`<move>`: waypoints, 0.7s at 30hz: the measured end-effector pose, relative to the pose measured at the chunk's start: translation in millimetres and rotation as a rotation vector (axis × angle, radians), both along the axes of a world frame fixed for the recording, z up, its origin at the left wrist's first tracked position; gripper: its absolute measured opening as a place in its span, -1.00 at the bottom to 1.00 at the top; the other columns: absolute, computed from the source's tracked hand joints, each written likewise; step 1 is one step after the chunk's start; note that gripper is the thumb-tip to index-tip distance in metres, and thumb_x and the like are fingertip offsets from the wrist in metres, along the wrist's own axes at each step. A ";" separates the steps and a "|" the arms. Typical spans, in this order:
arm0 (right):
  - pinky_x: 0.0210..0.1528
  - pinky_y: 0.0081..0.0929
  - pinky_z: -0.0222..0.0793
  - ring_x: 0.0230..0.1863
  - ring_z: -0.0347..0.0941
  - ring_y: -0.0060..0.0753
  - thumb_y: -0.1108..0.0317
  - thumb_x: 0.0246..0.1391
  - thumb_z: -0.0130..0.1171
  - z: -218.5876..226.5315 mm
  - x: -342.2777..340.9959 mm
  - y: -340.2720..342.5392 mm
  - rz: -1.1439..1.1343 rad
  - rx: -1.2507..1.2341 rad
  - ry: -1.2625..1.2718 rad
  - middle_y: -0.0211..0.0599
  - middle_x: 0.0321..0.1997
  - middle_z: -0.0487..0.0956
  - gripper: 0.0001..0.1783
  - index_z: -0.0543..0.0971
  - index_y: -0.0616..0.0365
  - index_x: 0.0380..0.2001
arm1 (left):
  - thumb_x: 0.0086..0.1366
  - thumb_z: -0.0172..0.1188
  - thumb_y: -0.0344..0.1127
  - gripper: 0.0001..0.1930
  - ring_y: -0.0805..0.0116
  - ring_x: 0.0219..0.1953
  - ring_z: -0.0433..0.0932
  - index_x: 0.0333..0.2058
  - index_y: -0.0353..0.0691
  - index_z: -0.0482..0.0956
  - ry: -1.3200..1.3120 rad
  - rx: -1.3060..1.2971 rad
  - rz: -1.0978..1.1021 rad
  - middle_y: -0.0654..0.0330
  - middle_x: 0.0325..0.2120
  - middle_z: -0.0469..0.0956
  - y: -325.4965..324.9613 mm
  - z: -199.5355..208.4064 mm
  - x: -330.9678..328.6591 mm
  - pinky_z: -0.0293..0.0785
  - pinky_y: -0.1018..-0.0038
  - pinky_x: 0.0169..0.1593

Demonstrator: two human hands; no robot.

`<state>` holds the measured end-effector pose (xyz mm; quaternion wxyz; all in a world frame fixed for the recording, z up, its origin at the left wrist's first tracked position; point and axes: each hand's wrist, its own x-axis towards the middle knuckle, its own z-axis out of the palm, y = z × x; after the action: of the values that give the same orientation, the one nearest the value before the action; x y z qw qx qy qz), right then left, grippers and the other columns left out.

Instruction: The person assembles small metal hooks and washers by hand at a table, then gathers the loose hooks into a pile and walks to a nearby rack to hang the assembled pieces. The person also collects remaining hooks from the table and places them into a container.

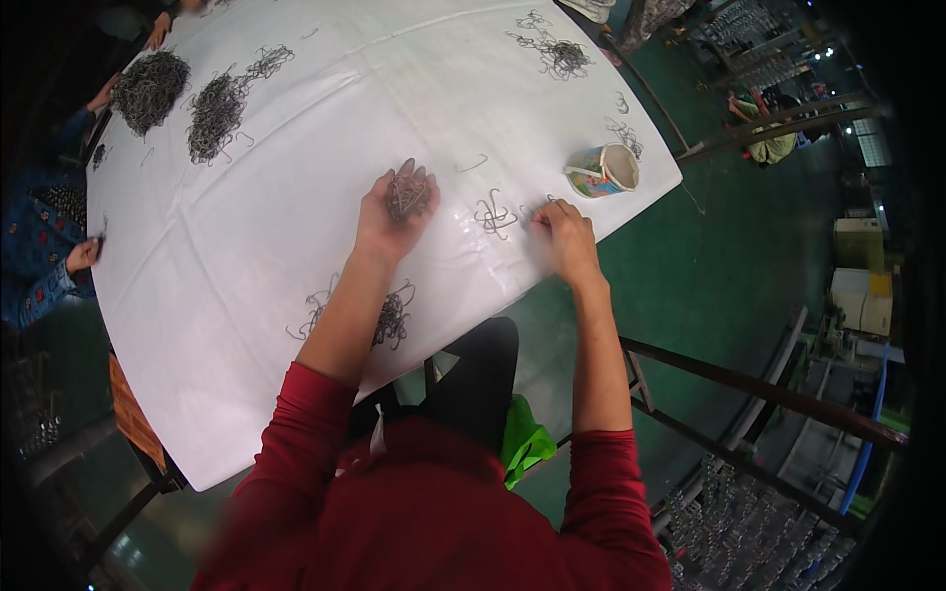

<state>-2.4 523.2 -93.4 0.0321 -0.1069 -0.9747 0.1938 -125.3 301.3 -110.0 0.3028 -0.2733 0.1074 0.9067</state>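
Note:
In my left hand (396,219), palm up with the fingers curled, rests a clump of small bent metal hooks (406,197). My right hand (564,234) is lower over the table's right side, its fingers pinched together. Dark bits of metal show at its fingertips, but what they grip is too small to make out. Just left of it lies a loose group of metal hooks (494,216), and one single hook (473,164) lies farther up. Another heap of hooks (392,320) is partly hidden under my left forearm.
A patterned bucket (588,175) stands near the right edge of the white-covered table (296,187). More hook piles lie at the far right (564,59) and far left (215,116), beside a large heap (151,91). Other people's hands (83,255) rest along the left edge.

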 end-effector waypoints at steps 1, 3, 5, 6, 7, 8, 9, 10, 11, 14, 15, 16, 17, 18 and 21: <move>-0.09 -0.13 0.23 -0.13 0.42 -0.21 0.29 -0.22 0.33 0.7 -5.1 -6.5 -0.010 -0.059 0.009 -0.33 -0.29 0.52 -0.74 0.55 0.07 -0.40 | 0.31 -0.04 -0.30 -0.68 0.15 -0.08 0.40 -0.03 -0.32 0.36 -0.013 0.028 -0.006 0.08 -0.15 0.39 -1.8 -0.2 1.0 0.43 0.24 0.04; -0.07 -0.11 0.21 -0.11 0.42 -0.20 0.24 -0.24 0.35 2.7 -14.0 -21.2 0.024 -0.032 0.004 -0.33 -0.26 0.51 -0.69 0.55 0.06 -0.36 | 0.28 0.01 -0.31 -0.70 0.13 -0.08 0.43 -0.05 -0.29 0.39 -0.025 0.045 -0.017 0.10 -0.18 0.43 -4.8 -0.5 2.9 0.44 0.25 0.02; -0.04 -0.08 0.18 -0.09 0.42 -0.19 0.18 -0.26 0.38 4.9 -23.5 -32.7 0.057 0.035 -0.011 -0.31 -0.21 0.50 -0.64 0.56 0.07 -0.34 | 0.28 0.01 -0.31 -0.71 0.13 -0.08 0.43 -0.07 -0.29 0.40 -0.034 0.039 -0.018 0.10 -0.18 0.44 -6.5 -1.1 5.5 0.44 0.25 0.02; -0.03 -0.08 0.18 -0.09 0.42 -0.20 0.19 -0.26 0.39 6.7 -27.9 -34.6 0.023 0.022 -0.069 -0.30 -0.20 0.50 -0.63 0.56 0.07 -0.33 | 0.28 0.02 -0.31 -0.72 0.12 -0.08 0.43 -0.08 -0.29 0.41 -0.027 0.024 -0.020 0.10 -0.18 0.44 -7.4 -1.4 6.5 0.43 0.25 0.02; -0.02 -0.08 0.18 -0.08 0.42 -0.20 0.19 -0.27 0.40 8.1 -32.9 -35.5 0.008 0.012 -0.113 -0.29 -0.20 0.51 -0.62 0.57 0.08 -0.33 | 0.28 0.02 -0.30 -0.72 0.12 -0.09 0.43 -0.08 -0.29 0.41 -0.030 0.016 -0.023 0.10 -0.18 0.44 -8.5 -1.5 7.2 0.43 0.25 0.02; -0.02 -0.08 0.18 -0.08 0.42 -0.20 0.19 -0.28 0.40 9.1 -37.6 -35.7 -0.005 0.003 -0.158 -0.29 -0.19 0.51 -0.61 0.57 0.09 -0.32 | 0.28 0.02 -0.30 -0.73 0.12 -0.09 0.43 -0.09 -0.29 0.42 -0.027 0.018 -0.024 0.09 -0.18 0.44 -9.3 -1.6 7.9 0.43 0.25 0.02; 0.00 -0.07 0.18 -0.07 0.42 -0.21 0.19 -0.25 0.38 9.7 -41.8 -35.4 -0.018 0.004 -0.205 -0.28 -0.18 0.51 -0.63 0.58 0.09 -0.32 | 0.28 0.02 -0.30 -0.73 0.12 -0.09 0.43 -0.09 -0.29 0.41 -0.026 0.010 -0.028 0.09 -0.18 0.44 -9.9 -1.7 8.2 0.43 0.25 0.03; 0.01 -0.07 0.18 -0.07 0.43 -0.21 0.19 -0.22 0.36 9.6 -46.0 -35.0 -0.032 0.006 -0.251 -0.28 -0.17 0.51 -0.65 0.58 0.09 -0.32 | 0.28 0.02 -0.30 -0.73 0.11 -0.09 0.43 -0.09 -0.29 0.41 -0.019 0.011 -0.033 0.09 -0.18 0.44 -10.5 -1.7 8.3 0.43 0.24 0.03; 0.02 -0.07 0.18 -0.07 0.43 -0.21 0.19 -0.19 0.34 9.1 -49.5 -35.0 -0.053 0.012 -0.299 -0.27 -0.16 0.51 -0.67 0.58 0.09 -0.32 | 0.28 0.02 -0.29 -0.73 0.11 -0.09 0.43 -0.09 -0.29 0.41 -0.012 0.009 -0.035 0.09 -0.19 0.44 -10.7 -1.6 8.4 0.42 0.24 0.03; 0.04 -0.04 0.18 -0.06 0.44 -0.20 0.22 -0.08 0.21 3.4 -56.8 -42.5 -0.076 0.184 -0.390 -0.27 -0.15 0.52 -0.75 0.58 0.09 -0.32 | 0.29 0.01 -0.28 -0.73 0.10 -0.08 0.43 -0.10 -0.30 0.41 0.007 0.004 -0.049 0.09 -0.18 0.43 -10.5 -1.3 7.8 0.42 0.23 0.04; 0.03 -0.02 0.18 -0.05 0.44 -0.20 0.23 -0.07 0.18 1.6 -56.9 -46.3 -0.070 0.252 -0.390 -0.27 -0.15 0.52 -0.76 0.59 0.08 -0.32 | 0.29 0.01 -0.28 -0.72 0.09 -0.07 0.43 -0.09 -0.31 0.41 0.008 0.011 -0.050 0.08 -0.18 0.43 -10.2 -1.2 7.4 0.41 0.23 0.05; 0.03 0.01 0.18 -0.04 0.44 -0.19 0.24 -0.05 0.15 0.5 -56.9 -49.9 -0.063 0.321 -0.388 -0.27 -0.14 0.52 -0.78 0.59 0.08 -0.33 | 0.30 0.00 -0.28 -0.71 0.09 -0.07 0.43 -0.08 -0.31 0.40 0.001 0.017 -0.050 0.08 -0.17 0.43 -9.6 -1.1 6.9 0.41 0.23 0.06; 0.03 0.04 0.18 -0.03 0.44 -0.19 0.25 -0.04 0.11 0.8 -56.2 -52.2 -0.047 0.383 -0.382 -0.27 -0.14 0.52 -0.79 0.59 0.07 -0.33 | 0.30 0.00 -0.28 -0.70 0.08 -0.06 0.42 -0.07 -0.32 0.39 -0.006 0.024 -0.048 0.08 -0.17 0.43 -8.9 -1.0 6.3 0.40 0.23 0.06; 0.00 -0.03 0.21 -0.09 0.46 -0.18 0.26 -0.04 0.14 2.1 -55.7 -53.9 -0.066 0.332 -0.336 -0.23 -0.18 0.53 -0.79 0.59 0.12 -0.34 | 0.31 -0.02 -0.27 -0.69 0.08 -0.05 0.42 -0.05 -0.32 0.38 -0.001 0.013 -0.054 0.07 -0.16 0.42 -7.9 -0.9 5.7 0.39 0.22 0.07; -0.12 -0.23 0.29 -0.24 0.50 -0.19 0.30 -0.03 0.18 13.5 -57.0 -53.7 -0.060 0.060 -0.220 -0.17 -0.28 0.56 -0.79 0.58 0.21 -0.37 | 0.34 -0.07 -0.23 -0.65 0.07 -0.02 0.40 0.00 -0.32 0.35 0.033 -0.015 -0.085 0.06 -0.14 0.41 -2.8 -0.3 3.8 0.36 0.20 0.10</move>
<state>-59.4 469.5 -79.8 -0.0662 -0.1559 -0.9740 0.1507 -121.4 298.6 -110.3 0.3374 -0.2555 0.1307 0.8965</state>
